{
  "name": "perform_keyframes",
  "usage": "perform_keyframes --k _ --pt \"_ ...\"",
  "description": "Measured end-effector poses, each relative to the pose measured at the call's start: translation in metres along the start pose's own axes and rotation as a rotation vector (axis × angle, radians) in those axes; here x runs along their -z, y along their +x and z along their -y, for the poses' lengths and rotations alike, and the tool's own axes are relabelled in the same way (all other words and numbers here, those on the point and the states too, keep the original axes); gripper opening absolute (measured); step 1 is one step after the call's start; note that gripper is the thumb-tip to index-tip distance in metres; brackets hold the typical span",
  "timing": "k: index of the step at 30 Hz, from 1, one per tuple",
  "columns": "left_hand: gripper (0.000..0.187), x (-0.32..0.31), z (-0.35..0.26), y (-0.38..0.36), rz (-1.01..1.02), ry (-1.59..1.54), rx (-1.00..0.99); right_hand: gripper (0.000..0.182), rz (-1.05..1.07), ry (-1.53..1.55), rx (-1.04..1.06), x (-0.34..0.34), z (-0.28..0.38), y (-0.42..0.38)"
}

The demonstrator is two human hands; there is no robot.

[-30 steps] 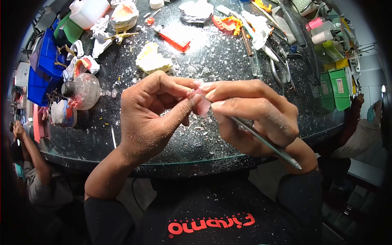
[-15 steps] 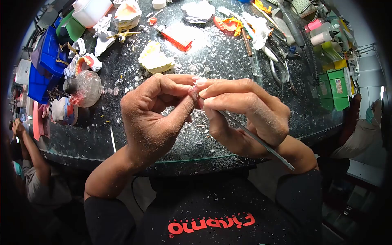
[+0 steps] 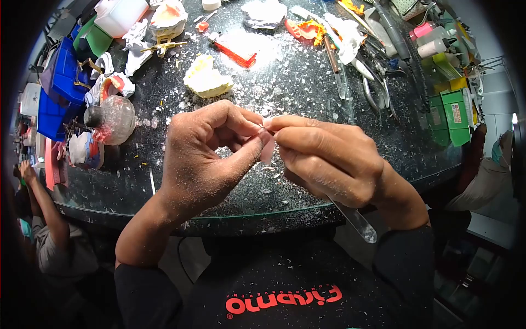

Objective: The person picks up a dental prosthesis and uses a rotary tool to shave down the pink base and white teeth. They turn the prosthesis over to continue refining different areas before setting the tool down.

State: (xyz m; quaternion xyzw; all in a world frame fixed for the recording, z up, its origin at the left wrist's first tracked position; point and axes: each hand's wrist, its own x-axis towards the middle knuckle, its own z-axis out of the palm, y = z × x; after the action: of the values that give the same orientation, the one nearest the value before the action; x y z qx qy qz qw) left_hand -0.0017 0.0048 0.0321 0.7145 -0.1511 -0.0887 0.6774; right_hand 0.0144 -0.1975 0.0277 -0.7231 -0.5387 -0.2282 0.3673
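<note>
My left hand (image 3: pixel 203 151), dusted with fine shavings, pinches a small pale pink piece (image 3: pixel 267 150) between thumb and fingers. It looks like part of a denture, but the fingers hide most of it. My right hand (image 3: pixel 334 156) is closed around a metal spatula (image 3: pixel 359 222), whose flat rounded end sticks out below the palm. The spatula's other end is hidden by the fingers. Both hands meet at the pink piece, right fingertips against its upper end. Beyond them on the dark table (image 3: pixel 159 109) lies a cream plaster dental model (image 3: pixel 208 78).
Shavings litter the tabletop. To the left stand a round glass burner (image 3: pixel 118 120) and blue bins (image 3: pixel 66 71). A red L-shaped object (image 3: pixel 235 54) lies ahead. Pliers (image 3: pixel 378 90), a corded handpiece (image 3: pixel 392 33) and a green box (image 3: pixel 455 118) are right. Another person's hand (image 3: pixel 27 172) shows far left.
My right hand has rolled over, and the spatula's free end has swung down and left, its flat face now showing. More of the pink piece shows below my left fingertips.
</note>
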Motion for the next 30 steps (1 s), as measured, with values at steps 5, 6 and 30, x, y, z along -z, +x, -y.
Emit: perform_keyframes --k 5,6,30 --pt "0.011 0.004 0.006 0.002 0.008 -0.122 0.031 0.011 -0.053 -0.125 -0.055 0.020 -0.008 -0.002" --pt "0.012 0.004 0.003 0.004 0.006 -0.153 0.041 0.009 -0.136 -0.115 -0.097 0.027 -0.014 -0.005" --pt "0.018 0.011 0.016 0.007 -0.047 -0.419 0.025 0.022 0.142 -0.468 -0.456 0.018 -0.053 -0.036"
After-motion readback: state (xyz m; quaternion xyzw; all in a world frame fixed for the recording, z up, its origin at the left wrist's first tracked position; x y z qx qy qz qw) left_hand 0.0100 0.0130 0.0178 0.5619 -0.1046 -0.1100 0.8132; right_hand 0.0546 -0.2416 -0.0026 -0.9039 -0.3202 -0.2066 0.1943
